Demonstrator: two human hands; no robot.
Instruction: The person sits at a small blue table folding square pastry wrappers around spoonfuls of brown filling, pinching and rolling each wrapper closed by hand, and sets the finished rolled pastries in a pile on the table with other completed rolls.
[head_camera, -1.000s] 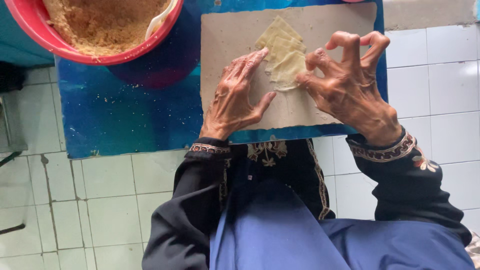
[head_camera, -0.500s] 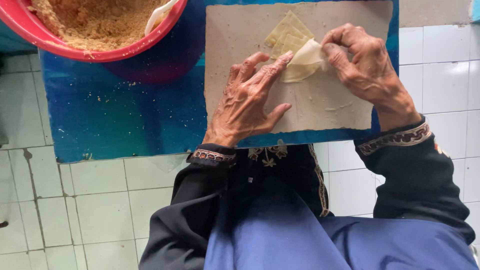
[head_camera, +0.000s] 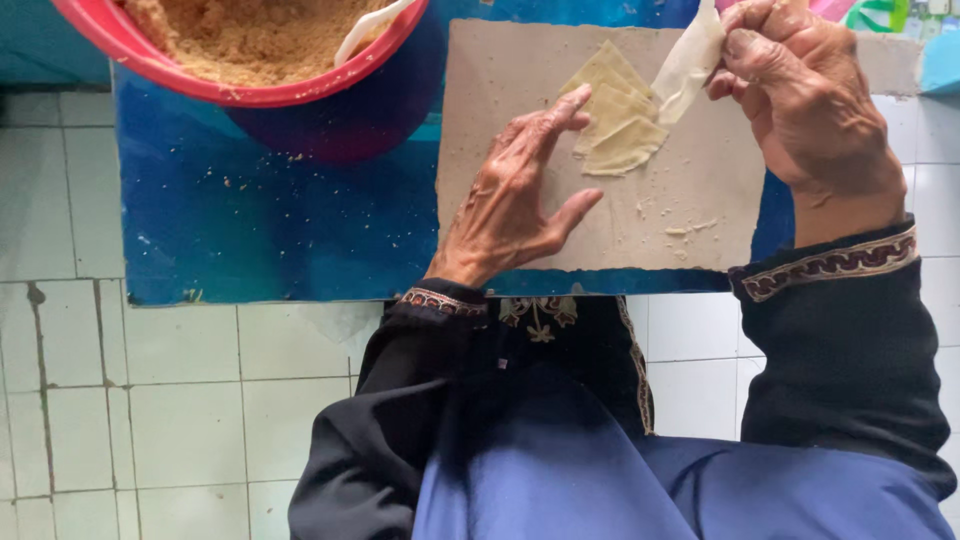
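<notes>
A small stack of thin pale pastry wrappers (head_camera: 612, 118) lies on a beige cardboard sheet (head_camera: 690, 215). My left hand (head_camera: 520, 195) rests flat on the cardboard with its fingertips pressing the stack's left edge. My right hand (head_camera: 805, 95) pinches one wrapper (head_camera: 688, 62) by its corner, lifted up and to the right off the stack. The cardboard sits on a low blue table (head_camera: 270, 220).
A red bowl (head_camera: 250, 85) of crumbly brown filling with a white spoon (head_camera: 368, 30) stands at the table's far left. White tiled floor (head_camera: 150, 400) surrounds the table. My black sleeves and blue lap fill the bottom. Coloured packets show at the top right corner.
My right hand has peeled one wrapper off the stack and raised it up to the right. My left hand stayed pressed on the stack.
</notes>
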